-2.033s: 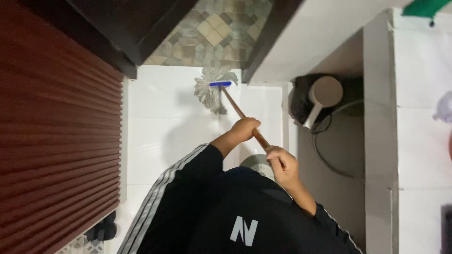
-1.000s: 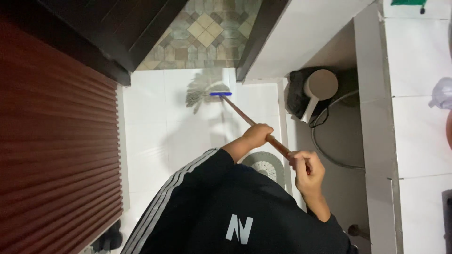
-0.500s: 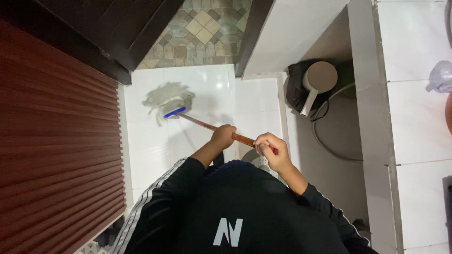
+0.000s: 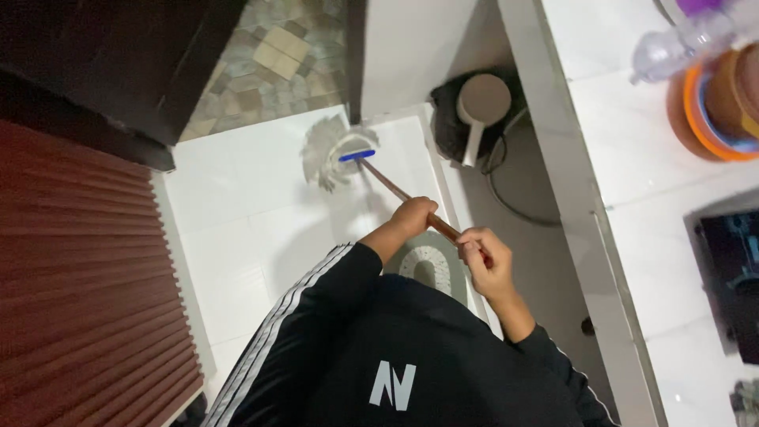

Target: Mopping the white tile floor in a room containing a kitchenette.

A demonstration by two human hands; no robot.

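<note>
Fingers (image 4: 474,247) of the right hand (image 4: 489,267) are wrapping fully closed around the wooden mop handle (image 4: 399,194); the left hand (image 4: 413,217) is gripping it lower down. The mop head (image 4: 336,152) is resting on the white tiled floor (image 4: 237,213), near the dark bucket (image 4: 466,119).

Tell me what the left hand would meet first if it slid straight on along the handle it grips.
Probably the blue clamp of the mop head: the left hand points up the wooden handle toward it.
</note>
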